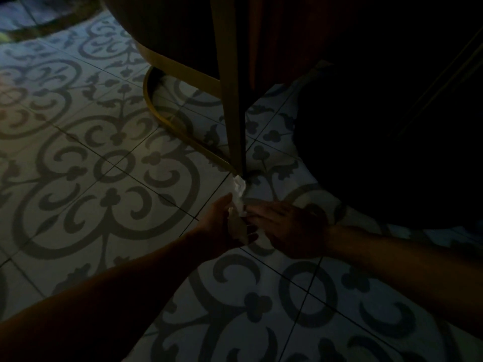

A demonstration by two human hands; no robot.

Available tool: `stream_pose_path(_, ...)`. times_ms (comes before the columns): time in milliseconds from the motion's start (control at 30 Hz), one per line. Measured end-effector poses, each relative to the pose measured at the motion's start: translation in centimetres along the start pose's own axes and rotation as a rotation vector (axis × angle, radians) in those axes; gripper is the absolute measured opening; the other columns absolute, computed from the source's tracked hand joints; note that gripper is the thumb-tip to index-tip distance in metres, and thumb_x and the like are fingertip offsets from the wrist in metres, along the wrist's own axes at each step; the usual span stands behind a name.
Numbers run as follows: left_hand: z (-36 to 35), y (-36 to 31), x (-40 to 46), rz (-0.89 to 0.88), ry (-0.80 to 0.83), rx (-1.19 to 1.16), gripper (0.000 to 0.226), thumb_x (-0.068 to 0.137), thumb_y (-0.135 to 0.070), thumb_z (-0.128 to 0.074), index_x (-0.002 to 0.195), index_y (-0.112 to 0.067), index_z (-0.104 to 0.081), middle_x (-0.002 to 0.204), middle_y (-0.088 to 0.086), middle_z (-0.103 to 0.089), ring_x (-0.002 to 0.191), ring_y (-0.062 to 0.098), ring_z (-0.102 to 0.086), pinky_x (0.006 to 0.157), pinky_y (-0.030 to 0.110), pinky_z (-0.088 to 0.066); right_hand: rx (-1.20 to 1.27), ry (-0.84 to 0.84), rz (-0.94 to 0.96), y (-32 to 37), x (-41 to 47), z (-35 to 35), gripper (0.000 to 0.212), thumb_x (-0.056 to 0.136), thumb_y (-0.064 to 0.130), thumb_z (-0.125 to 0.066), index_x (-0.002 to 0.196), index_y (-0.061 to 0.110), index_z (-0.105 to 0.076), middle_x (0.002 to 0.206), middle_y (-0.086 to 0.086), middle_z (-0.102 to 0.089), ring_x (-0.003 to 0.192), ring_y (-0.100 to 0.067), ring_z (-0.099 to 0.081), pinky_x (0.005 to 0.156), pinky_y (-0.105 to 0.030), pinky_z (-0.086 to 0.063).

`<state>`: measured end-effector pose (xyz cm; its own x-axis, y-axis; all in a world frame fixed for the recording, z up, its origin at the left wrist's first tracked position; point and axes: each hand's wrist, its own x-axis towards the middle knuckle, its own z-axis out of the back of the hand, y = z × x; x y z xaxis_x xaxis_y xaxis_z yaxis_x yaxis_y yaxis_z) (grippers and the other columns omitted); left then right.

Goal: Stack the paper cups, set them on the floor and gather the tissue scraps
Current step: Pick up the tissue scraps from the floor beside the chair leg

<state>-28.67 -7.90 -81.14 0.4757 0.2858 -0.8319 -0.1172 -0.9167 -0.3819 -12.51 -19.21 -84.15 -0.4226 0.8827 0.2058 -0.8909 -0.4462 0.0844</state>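
The scene is very dark. A white tissue scrap [239, 186] lies on the patterned floor at the foot of a gold chair leg [234, 100]. My left hand [222, 226] reaches in from the lower left, palm up, and holds pale tissue pieces [237, 226] against its fingers. My right hand [285, 228] comes in from the right, palm down, its fingertips touching the tissue in my left hand just below the scrap. No paper cups are in view.
The gold chair frame [156, 111] curves along the floor at upper centre, with the dark seat above it. A large dark mass [392, 126] fills the upper right. Patterned tiles [104, 178] spread to the left and below.
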Motion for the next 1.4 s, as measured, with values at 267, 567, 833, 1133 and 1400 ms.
stream_pose_path(267, -0.3, 0.2, -0.3, -0.053, -0.027, 0.167, 0.046, 0.092, -0.051, -0.048, 0.100, -0.012, -0.071, 0.080, 0.010, -0.077, 0.081, 0.026, -0.067, 0.062, 0.033, -0.054, 0.106, 0.030, 0.140, 1.2, 1.0, -0.2, 0.050, 0.090, 0.005, -0.047, 0.139, -0.001, -0.041, 0.148, -0.023, -0.037, 0.141, -0.036, -0.030, 0.114, -0.048, -0.030)
stream_pose_path(567, 1.0, -0.6, 0.1, -0.171, -0.169, 0.196, 0.031, 0.099, -0.033, -0.048, 0.100, -0.006, -0.063, 0.075, 0.010, -0.057, 0.055, 0.019, -0.054, 0.042, 0.023, -0.047, 0.058, 0.059, 0.088, -0.6, 1.7, -0.7, 0.055, 0.090, 0.019, -0.051, 0.142, 0.010, -0.037, 0.148, -0.018, -0.041, 0.139, -0.031, -0.033, 0.116, -0.043, -0.028)
stream_pose_path(833, 3.0, -1.9, 0.3, -0.230, -0.290, 0.223, 0.033, 0.101, -0.038, -0.043, 0.095, -0.012, -0.062, 0.067, 0.004, -0.049, 0.051, 0.013, -0.046, 0.037, 0.023, -0.038, 0.136, 0.266, -0.421, -2.3, 4.7, -3.9, 0.057, 0.094, 0.036, -0.040, 0.148, 0.025, -0.024, 0.157, -0.017, -0.018, 0.143, -0.037, -0.017, 0.114, -0.053, -0.024)
stream_pose_path(1133, 4.4, -1.8, -0.4, -0.220, -0.281, 0.148, 0.035, 0.101, -0.036, -0.043, 0.091, -0.008, -0.061, 0.055, 0.003, -0.048, 0.032, 0.009, -0.046, 0.033, 0.019, -0.036, 0.186, 0.434, -0.818, -2.7, 9.8, -7.4, 0.057, 0.094, 0.050, -0.031, 0.147, 0.037, -0.014, 0.158, -0.010, -0.003, 0.143, -0.037, -0.001, 0.117, -0.055, -0.012)
stream_pose_path(1400, 4.8, -3.2, -0.5, -0.230, -0.356, 0.193, 0.036, 0.103, -0.033, -0.040, 0.091, -0.007, -0.061, 0.058, 0.005, -0.045, 0.045, 0.014, -0.043, 0.044, 0.024, -0.037, 0.146, 0.264, -0.750, -2.3, 8.4, -7.4, 0.055, 0.096, 0.035, -0.035, 0.147, 0.016, -0.026, 0.157, -0.009, -0.021, 0.141, -0.033, -0.022, 0.115, -0.051, -0.021)
